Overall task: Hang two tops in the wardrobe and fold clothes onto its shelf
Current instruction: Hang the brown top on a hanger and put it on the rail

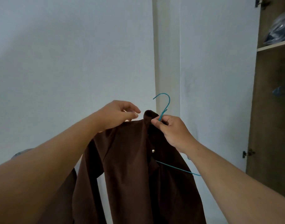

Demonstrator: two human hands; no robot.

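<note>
Here a brown top (135,167) hangs in mid-air on a teal wire hanger (162,110), well left of the open wardrobe (271,101). The right hand (171,130) pinches the hanger's twisted neck at the collar — hook pointing up above the top. The left hand (116,115) sits at the top's left shoulder, fingers curled; whether they pinch the fabric I cannot tell. On the wardrobe shelf (274,46) lies a dark bundle in plastic (281,29).

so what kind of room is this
Probably a bedroom or dressing corner at home: an open wooden wardrobe with bagged clothes on its shelf, plain pale walls, and a brown top on a teal hanger.
</note>
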